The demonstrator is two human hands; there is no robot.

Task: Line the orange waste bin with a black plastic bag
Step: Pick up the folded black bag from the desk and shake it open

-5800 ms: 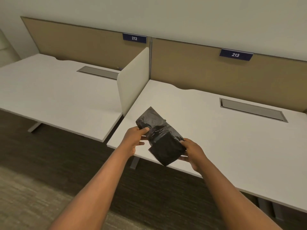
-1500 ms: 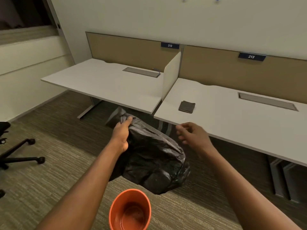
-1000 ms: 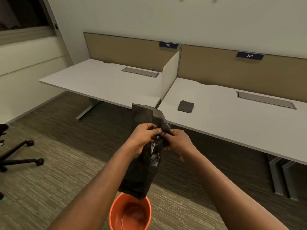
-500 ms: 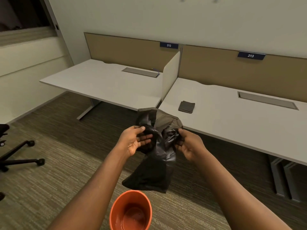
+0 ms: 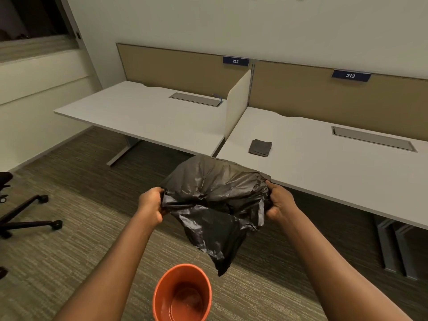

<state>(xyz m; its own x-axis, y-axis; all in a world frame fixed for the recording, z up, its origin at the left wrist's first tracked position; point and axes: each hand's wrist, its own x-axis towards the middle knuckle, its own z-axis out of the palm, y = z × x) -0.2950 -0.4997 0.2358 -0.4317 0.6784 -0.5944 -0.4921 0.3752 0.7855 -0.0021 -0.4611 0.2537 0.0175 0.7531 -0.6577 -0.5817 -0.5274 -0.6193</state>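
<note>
We hold a crumpled black plastic bag at the centre of the frame, stretched between both hands above the carpeted floor. Our left hand is closed, pinching the bag's left edge in its curled fingers. Our right hand is likewise closed, gripping gathered film at the bag's right edge. Between the two grips the top of the bag bulges and appears partly opened; whether the mouth is fully open cannot be told. The body of the bag hangs down and tapers to a point at lower centre.

The round orange plastic waste bin stands upright on the floor at the bottom centre of the frame, its mouth facing up and its inside unlined. It lies below both hands and nearer the bottom edge of the frame. The bag's hanging tip ends above and just right of the bin's rim, apparently not touching it.

We judge the left hand marginally nearer the bin. The next move, in our assessment, calls for bringing the bag's tip down and slightly leftward into the mouth.

A small folded dark cloth lies on the right-hand white bench, well apart.
</note>
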